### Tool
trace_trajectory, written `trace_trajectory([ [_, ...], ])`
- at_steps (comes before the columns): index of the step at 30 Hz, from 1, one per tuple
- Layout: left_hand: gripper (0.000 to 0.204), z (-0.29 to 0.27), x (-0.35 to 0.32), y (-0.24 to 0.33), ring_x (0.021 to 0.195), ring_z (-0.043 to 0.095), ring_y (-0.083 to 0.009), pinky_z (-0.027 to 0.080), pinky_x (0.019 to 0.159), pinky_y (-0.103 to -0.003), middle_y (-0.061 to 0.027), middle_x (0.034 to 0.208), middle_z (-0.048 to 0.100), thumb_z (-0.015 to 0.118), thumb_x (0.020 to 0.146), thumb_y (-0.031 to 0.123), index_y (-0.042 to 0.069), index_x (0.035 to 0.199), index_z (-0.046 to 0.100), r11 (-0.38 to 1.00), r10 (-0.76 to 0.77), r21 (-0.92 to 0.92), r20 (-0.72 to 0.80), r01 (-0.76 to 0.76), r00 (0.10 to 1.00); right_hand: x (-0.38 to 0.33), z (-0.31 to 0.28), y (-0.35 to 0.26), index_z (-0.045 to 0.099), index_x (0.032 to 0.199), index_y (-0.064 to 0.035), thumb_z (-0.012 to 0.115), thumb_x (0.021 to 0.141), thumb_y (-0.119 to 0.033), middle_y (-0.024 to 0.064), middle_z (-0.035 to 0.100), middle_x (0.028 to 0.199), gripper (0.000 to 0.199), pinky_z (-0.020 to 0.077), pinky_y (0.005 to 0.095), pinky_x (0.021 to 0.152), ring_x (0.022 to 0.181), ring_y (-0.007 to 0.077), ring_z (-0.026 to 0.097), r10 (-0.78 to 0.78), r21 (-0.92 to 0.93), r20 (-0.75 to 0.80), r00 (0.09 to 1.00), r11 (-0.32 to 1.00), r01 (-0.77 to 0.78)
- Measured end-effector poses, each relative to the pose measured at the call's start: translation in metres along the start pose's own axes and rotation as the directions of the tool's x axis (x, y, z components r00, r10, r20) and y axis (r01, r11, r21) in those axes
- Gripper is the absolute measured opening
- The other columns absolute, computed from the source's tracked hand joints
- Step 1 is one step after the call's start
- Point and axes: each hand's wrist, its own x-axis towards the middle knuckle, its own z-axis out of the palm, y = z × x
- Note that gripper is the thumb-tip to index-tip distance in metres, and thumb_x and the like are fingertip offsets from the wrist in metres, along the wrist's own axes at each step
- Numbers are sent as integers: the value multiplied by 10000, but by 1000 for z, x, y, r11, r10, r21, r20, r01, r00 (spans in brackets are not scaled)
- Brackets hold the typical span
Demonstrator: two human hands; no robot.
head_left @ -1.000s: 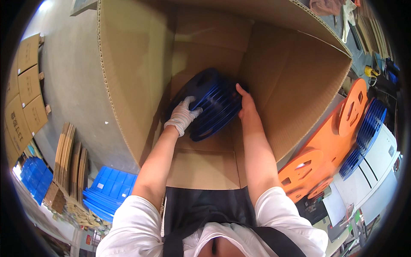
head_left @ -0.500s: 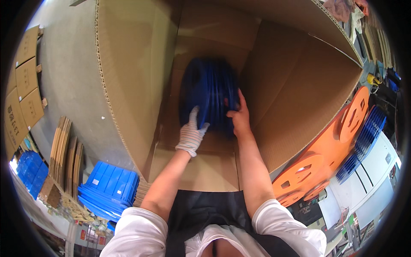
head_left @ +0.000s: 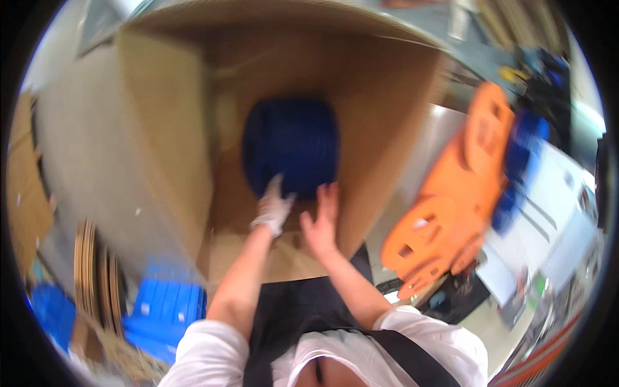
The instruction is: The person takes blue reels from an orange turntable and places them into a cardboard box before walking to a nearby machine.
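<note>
A blurred stack of round dark-blue plastic pieces (head_left: pixel 291 145) lies inside a deep, open cardboard box (head_left: pixel 164 122). My left hand (head_left: pixel 274 209), in a pale knit glove, is at the near left edge of the stack with its fingers stretched toward it. Whether those fingertips touch the blue pieces, I cannot tell. Bare and with fingers spread, my right hand (head_left: pixel 321 219) is at the near right edge of the stack, holding nothing. Both forearms reach in over the box's near side.
Orange plastic panels with round lobes (head_left: pixel 445 200) stand right of the box, beside more blue pieces (head_left: pixel 519 155) and a white surface (head_left: pixel 548 206). Blue plastic bins (head_left: pixel 164 306) and flattened cardboard sheets (head_left: pixel 97 277) are at the lower left. Grey floor (head_left: pixel 84 142) lies left.
My right hand has come away from the side of the blue stack and moved nearer to me. The stack now shows more of its top. The view has shifted and blurred.
</note>
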Motion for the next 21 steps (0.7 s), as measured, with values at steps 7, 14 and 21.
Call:
trace_trajectory([
  [7,523,-43,-83,-10,1231,528,-341,425,1010,-376,-238,1315,547,603,899,193,20,1369,454,998,5,64,66,-9,998,-45,-169,-16,438,1395,-117,584,839,-31,122,415,1458,581,385,380,1076,1334,299,418,-177,297,203,963,948,112],
  [14,495,-101,-175,-60,1117,595,-257,451,955,-342,-182,1225,617,604,891,131,-32,1335,462,987,-80,135,-45,85,996,-29,-326,108,474,1350,-38,572,888,-45,127,539,1347,472,417,340,1031,1236,236,532,110,358,-99,989,931,-68],
  [21,440,-65,-297,-162,550,389,-97,377,488,-278,-25,815,562,558,921,219,74,1332,497,941,-305,90,-188,326,934,215,-522,260,372,1410,8,677,867,-151,196,443,1412,643,368,374,1082,1330,297,426,100,311,-727,679,930,197],
])
